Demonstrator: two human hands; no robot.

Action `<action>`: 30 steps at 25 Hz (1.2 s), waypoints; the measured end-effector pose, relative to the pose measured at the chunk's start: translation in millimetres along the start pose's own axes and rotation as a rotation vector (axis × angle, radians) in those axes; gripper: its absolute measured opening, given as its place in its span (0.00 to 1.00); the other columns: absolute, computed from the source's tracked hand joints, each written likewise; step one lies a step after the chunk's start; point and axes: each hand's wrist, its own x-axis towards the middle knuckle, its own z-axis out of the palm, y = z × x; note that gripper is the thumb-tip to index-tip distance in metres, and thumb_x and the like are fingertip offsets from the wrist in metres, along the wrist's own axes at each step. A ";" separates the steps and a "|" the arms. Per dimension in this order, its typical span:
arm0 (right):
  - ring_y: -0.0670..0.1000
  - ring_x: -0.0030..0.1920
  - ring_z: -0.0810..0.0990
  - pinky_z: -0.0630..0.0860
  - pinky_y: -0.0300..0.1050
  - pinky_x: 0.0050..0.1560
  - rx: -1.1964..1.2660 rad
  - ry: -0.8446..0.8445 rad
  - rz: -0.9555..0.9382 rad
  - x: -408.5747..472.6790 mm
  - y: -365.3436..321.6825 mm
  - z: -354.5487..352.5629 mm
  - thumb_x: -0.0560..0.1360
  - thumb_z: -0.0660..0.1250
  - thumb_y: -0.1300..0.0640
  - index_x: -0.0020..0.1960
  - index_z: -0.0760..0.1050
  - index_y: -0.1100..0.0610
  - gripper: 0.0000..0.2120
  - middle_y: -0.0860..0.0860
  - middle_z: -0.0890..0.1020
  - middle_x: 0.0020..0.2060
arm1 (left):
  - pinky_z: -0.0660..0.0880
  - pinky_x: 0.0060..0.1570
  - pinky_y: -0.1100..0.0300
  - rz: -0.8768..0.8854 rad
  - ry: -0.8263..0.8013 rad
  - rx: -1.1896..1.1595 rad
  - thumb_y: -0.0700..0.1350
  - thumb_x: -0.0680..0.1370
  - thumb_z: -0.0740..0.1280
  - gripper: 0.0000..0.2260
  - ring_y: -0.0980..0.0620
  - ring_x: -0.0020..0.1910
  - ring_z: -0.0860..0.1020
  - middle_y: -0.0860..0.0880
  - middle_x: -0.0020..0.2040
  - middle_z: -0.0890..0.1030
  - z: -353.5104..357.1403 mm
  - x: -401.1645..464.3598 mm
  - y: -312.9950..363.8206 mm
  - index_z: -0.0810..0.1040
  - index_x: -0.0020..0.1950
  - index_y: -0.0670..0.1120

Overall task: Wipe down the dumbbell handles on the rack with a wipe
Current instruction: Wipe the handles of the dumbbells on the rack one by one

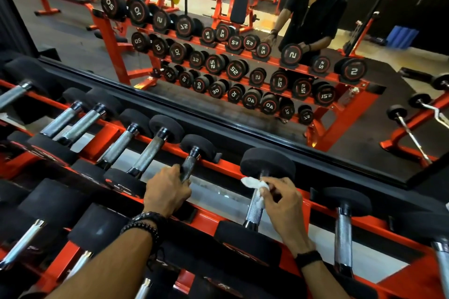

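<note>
Black dumbbells with knurled steel handles lie in a row on the top shelf of an orange rack (218,165). My right hand (283,204) pinches a white wipe (252,183) against the upper part of one handle (255,209), just below that dumbbell's far head. My left hand (167,192) grips the lower end of the neighbouring handle (188,168) to the left. Both wrists wear dark bands.
A wall mirror (218,56) behind the rack reflects the rack, gym machines and a person in black. More dumbbells (342,238) lie to the right and on the lower shelf in front. Curl bars (413,136) stand at the far right.
</note>
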 end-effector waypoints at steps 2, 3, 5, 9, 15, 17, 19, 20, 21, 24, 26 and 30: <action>0.44 0.41 0.79 0.72 0.25 0.41 0.019 -0.020 0.020 -2.7 1.7 -1.1 0.72 0.73 0.65 0.52 0.83 0.54 0.11 0.49 0.79 0.43 | 0.74 0.40 0.53 0.002 0.005 0.001 0.53 0.76 0.68 0.11 0.45 0.40 0.77 0.48 0.43 0.77 -0.2 -0.1 0.7 0.74 0.48 0.47; 0.44 0.38 0.79 0.72 0.26 0.39 0.056 -0.113 0.030 -8.4 3.5 -2.7 0.70 0.75 0.65 0.48 0.84 0.52 0.11 0.47 0.80 0.40 | 0.74 0.40 0.53 0.003 0.009 0.001 0.53 0.76 0.67 0.10 0.46 0.40 0.77 0.48 0.43 0.77 0.2 0.2 0.6 0.74 0.48 0.47; 0.45 0.36 0.80 0.73 0.29 0.37 0.120 -0.346 0.043 -20.5 4.3 -10.2 0.67 0.78 0.65 0.42 0.84 0.46 0.14 0.44 0.82 0.37 | 0.73 0.39 0.54 0.003 0.010 0.003 0.53 0.76 0.67 0.10 0.46 0.39 0.76 0.48 0.43 0.77 1.0 0.4 0.0 0.73 0.47 0.47; 0.46 0.37 0.81 0.79 0.36 0.37 0.126 -0.113 0.081 4.1 7.5 -8.5 0.69 0.75 0.67 0.44 0.83 0.49 0.14 0.45 0.82 0.39 | 0.73 0.40 0.53 -0.007 -0.001 0.012 0.53 0.76 0.68 0.11 0.45 0.41 0.78 0.49 0.42 0.76 -0.8 -0.5 1.0 0.74 0.48 0.47; 0.49 0.33 0.82 0.78 0.42 0.34 0.267 -0.224 0.176 -16.9 5.2 -5.5 0.69 0.76 0.66 0.39 0.83 0.52 0.10 0.50 0.83 0.33 | 0.73 0.40 0.53 -0.002 0.002 0.033 0.53 0.76 0.68 0.11 0.43 0.43 0.79 0.47 0.44 0.77 -0.4 -0.8 1.4 0.74 0.49 0.46; 0.46 0.34 0.83 0.77 0.36 0.36 0.312 -0.368 0.196 -28.9 3.7 -14.5 0.67 0.77 0.68 0.37 0.83 0.52 0.11 0.49 0.85 0.34 | 0.76 0.41 0.51 0.004 0.007 0.023 0.53 0.76 0.68 0.11 0.43 0.42 0.79 0.47 0.44 0.78 0.6 -0.4 1.1 0.74 0.49 0.47; 0.47 0.35 0.82 0.76 0.34 0.34 0.339 -0.170 0.250 -15.1 6.8 -11.3 0.68 0.76 0.69 0.38 0.82 0.52 0.13 0.50 0.84 0.34 | 0.76 0.41 0.51 0.003 0.008 0.024 0.53 0.76 0.68 0.11 0.44 0.42 0.79 0.47 0.44 0.78 0.9 -0.3 0.3 0.74 0.49 0.47; 0.49 0.36 0.82 0.76 0.33 0.34 0.348 -0.019 0.303 -2.8 8.6 -6.6 0.69 0.74 0.70 0.39 0.81 0.53 0.12 0.51 0.84 0.35 | 0.75 0.41 0.52 0.004 0.008 0.024 0.54 0.76 0.68 0.11 0.44 0.42 0.79 0.47 0.44 0.78 0.7 -0.4 0.2 0.74 0.49 0.47; 0.50 0.37 0.81 0.76 0.32 0.34 0.360 0.099 0.355 7.2 8.5 -2.2 0.71 0.73 0.69 0.40 0.81 0.55 0.10 0.52 0.84 0.36 | 0.75 0.41 0.52 0.005 0.008 0.027 0.54 0.76 0.68 0.12 0.44 0.42 0.79 0.46 0.44 0.78 0.4 -1.2 0.5 0.74 0.49 0.46; 0.50 0.35 0.81 0.76 0.34 0.32 0.399 0.152 0.409 3.8 6.1 4.7 0.73 0.72 0.67 0.42 0.81 0.59 0.04 0.54 0.84 0.36 | 0.76 0.43 0.50 0.013 0.007 0.044 0.54 0.76 0.68 0.12 0.43 0.43 0.79 0.46 0.45 0.79 0.5 -0.3 0.1 0.75 0.49 0.46; 0.48 0.32 0.80 0.75 0.36 0.31 0.389 -0.028 0.443 -21.9 7.8 -2.6 0.72 0.73 0.67 0.39 0.79 0.60 0.06 0.52 0.83 0.32 | 0.76 0.43 0.50 0.016 0.005 0.039 0.54 0.76 0.68 0.11 0.43 0.42 0.79 0.46 0.44 0.78 1.7 0.3 -0.3 0.74 0.48 0.46; 0.49 0.32 0.80 0.75 0.39 0.31 0.448 -0.161 0.550 -26.3 6.5 -11.2 0.71 0.74 0.68 0.38 0.80 0.60 0.06 0.53 0.83 0.32 | 0.77 0.44 0.49 0.007 0.002 0.043 0.54 0.76 0.68 0.12 0.42 0.43 0.79 0.46 0.44 0.79 1.9 0.2 -0.4 0.74 0.49 0.46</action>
